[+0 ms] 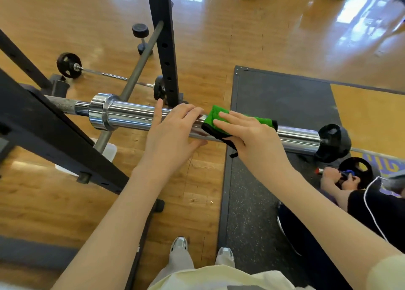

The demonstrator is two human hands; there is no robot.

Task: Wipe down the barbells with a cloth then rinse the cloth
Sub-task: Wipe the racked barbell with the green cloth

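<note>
Both forearms outstretched, left hand (173,125) and cloth-pressing right hand (247,134) on barbell (131,115).

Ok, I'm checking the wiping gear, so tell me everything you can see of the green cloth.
The green cloth looks like soft microfibre, bright green with a black edge, and a small black tab hangs below. It lies draped over the chrome barbell sleeve, wrapped partly round it. The right hand presses it onto the sleeve, fingers laid on top. The left hand grips the sleeve just beside it. Whether it is wet cannot be told.
</note>
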